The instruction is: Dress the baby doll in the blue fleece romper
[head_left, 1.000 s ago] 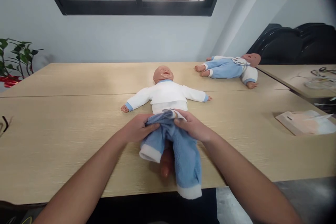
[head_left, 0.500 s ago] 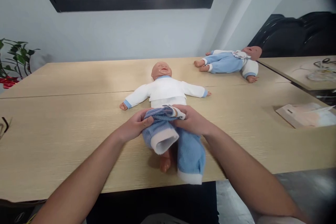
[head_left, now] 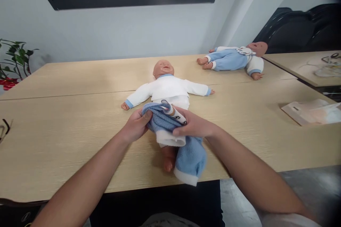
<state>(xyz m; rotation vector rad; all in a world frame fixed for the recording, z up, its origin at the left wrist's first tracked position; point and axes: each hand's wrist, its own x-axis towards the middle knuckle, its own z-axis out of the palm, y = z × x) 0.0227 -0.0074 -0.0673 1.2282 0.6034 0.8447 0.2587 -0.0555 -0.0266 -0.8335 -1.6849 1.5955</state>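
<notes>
A baby doll [head_left: 169,87] in a white top with blue cuffs lies on its back in front of me, head away and arms spread. Over its lower body I hold a pair of blue doll trousers [head_left: 190,158] with white cuffs. My left hand [head_left: 137,124] pinches the bunched cloth at its left side, thumb on top. At the other side, my right hand [head_left: 193,123] grips the gathered fabric near a white patterned strip. One trouser leg hangs down at the right, its cuff near the table's edge. Between the cuffs a bare doll foot shows; the other leg is hidden.
A second doll [head_left: 231,60] in blue and white lies at the back right of the wooden table [head_left: 66,124]. A white tissue pack [head_left: 311,111] is on the right, glasses [head_left: 5,127] at the left edge. A potted plant [head_left: 18,58] stands at far left.
The gathered trousers have been turned and lifted slightly; the near cuff now faces down and lies flatter. My right fingers have shifted onto that leg, and the hanging leg has swung a little left.
</notes>
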